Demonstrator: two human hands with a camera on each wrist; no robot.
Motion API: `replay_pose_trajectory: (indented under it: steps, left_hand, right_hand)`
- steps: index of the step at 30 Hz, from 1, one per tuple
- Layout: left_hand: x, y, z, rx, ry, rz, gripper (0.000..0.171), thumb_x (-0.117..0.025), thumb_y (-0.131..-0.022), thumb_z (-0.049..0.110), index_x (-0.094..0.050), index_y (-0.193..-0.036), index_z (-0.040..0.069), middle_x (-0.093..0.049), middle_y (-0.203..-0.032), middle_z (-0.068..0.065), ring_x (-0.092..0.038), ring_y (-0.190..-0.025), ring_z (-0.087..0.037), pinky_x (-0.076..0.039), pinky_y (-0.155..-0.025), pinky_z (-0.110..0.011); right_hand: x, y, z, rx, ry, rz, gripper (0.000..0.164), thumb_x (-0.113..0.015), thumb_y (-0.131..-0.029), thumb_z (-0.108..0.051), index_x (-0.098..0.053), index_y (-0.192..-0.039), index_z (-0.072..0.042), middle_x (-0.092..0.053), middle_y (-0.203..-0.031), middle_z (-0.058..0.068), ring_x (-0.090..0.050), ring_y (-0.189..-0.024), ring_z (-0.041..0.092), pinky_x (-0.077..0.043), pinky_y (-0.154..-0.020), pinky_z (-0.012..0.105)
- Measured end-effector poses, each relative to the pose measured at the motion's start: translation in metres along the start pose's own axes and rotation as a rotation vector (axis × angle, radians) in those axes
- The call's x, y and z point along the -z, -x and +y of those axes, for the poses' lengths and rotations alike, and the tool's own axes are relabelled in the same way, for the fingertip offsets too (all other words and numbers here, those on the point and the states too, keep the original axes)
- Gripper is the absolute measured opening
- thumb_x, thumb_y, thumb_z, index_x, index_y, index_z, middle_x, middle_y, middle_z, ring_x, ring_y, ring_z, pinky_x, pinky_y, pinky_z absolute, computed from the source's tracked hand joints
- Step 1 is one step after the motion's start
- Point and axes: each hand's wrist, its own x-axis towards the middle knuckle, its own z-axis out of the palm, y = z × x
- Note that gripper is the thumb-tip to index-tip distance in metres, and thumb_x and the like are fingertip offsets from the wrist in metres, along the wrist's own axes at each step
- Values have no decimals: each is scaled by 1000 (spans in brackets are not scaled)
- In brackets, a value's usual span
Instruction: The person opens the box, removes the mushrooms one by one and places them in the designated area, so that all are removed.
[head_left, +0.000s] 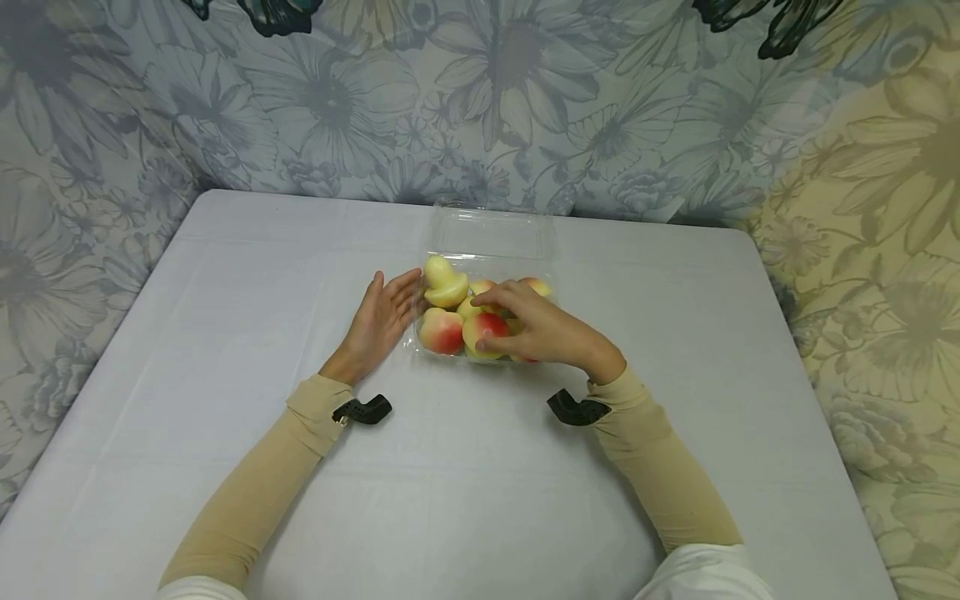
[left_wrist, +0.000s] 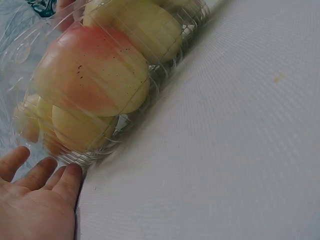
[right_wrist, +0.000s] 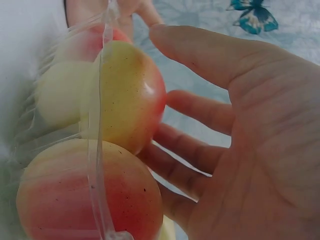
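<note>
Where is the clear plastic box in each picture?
Head: box near the centre, right hand over it.
Left wrist: box at upper left, above the left hand.
Right wrist: box along the left side.
Shared landmark: yellow-and-red fruit inside it.

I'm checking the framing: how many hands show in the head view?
2: the left hand at the left side of the clear plastic clamshell, the right hand over the peaches inside it.

Lower centre, a hand could pass over the tabletop [head_left: 450, 508] between the sleeves [head_left: 258, 492] — mid-frame, left hand [head_left: 380, 321], right hand [head_left: 542, 327] and clear container [head_left: 491, 239] obstruct.
</note>
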Motion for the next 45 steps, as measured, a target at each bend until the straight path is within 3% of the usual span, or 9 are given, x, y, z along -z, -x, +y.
replay_pose_trajectory:
  steps: [6,22,37,45]
  left_hand:
    - [0,0,0,1,-7,-3,81,-15,-107,60,-11,-162,1,-12,-170,-16,-12,-159,-27,-13,-132,-43]
    - [0,-1,-1,-1,6,-4,82,-16,-106,61,-12,-162,1,-13,-170,-16,-13,-159,-27,-14,-132,-42]
    - [0,0,-1,1,14,-8,84,-16,-105,64,-13,-162,2,-13,-170,-15,-13,-159,-27,-14,-132,-40]
    - [1,-1,-2,4,23,-4,82,-14,-106,62,-13,-162,1,-13,-170,-16,-13,-159,-27,-14,-132,-40]
  right_hand:
    - [-3,-2,0,19,7,-8,56,-80,-87,-26,-61,-136,-7,-60,-124,7,-51,-109,21,-48,-93,38]
    - [-6,0,-2,96,81,-3,54,-82,-86,-27,-62,-132,-7,-65,-130,6,-53,-121,25,-45,-106,41]
    - [-7,1,0,104,159,-23,65,-88,-78,-26,-60,-135,-14,-64,-133,1,-47,-111,24,-43,-98,37]
    - [-7,2,-1,92,161,-12,53,-80,-88,-32,-62,-134,-16,-66,-129,0,-47,-106,23,-45,-94,36]
